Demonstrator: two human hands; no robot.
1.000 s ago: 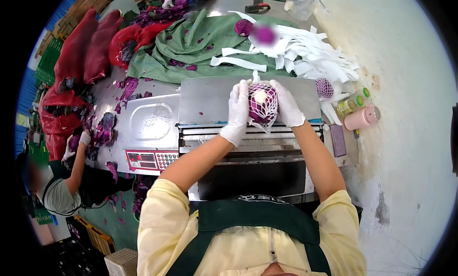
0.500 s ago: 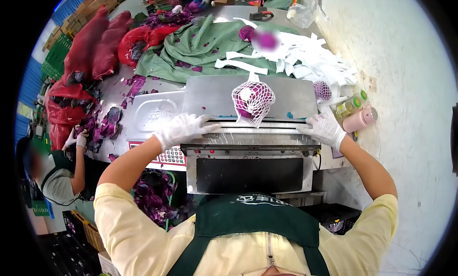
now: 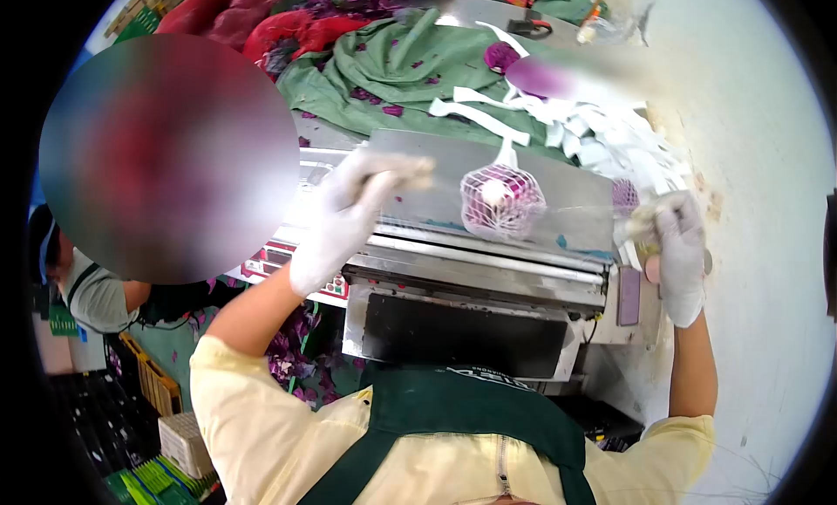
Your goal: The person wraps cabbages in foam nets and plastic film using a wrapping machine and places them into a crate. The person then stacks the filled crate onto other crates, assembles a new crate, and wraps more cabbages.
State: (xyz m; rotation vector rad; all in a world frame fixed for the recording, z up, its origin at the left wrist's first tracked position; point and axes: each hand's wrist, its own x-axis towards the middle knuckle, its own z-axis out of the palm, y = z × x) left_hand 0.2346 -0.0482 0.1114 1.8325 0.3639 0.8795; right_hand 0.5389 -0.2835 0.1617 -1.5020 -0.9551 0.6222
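A purple cabbage (image 3: pixel 503 201) in a white foam net rests on the metal plate (image 3: pixel 418 152) of a film-wrapping machine (image 3: pixel 488 274). My left hand (image 3: pixel 362 195), in a white glove, is raised over the plate's left side with its fingers closed. At the right end, my right hand (image 3: pixel 676 243), gloved too, is closed in a pinch. A faint sheet of clear plastic film (image 3: pixel 580 211) stretches between the hands across the cabbage. Its edges at the fingers are blurred.
White foam nets (image 3: pixel 602 139) lie heaped behind, beside a green cloth (image 3: pixel 375 73) with cabbage scraps. A scale (image 3: pixel 283 254) stands left. Another netted cabbage (image 3: pixel 624 195) and a purple block (image 3: pixel 628 296) are at right, near the wall. A co-worker (image 3: pixel 100 287) is at left.
Both hands have lifted from the machine's front bar and closed, drawing film up and back over the cabbage. The view has shifted and tilted.
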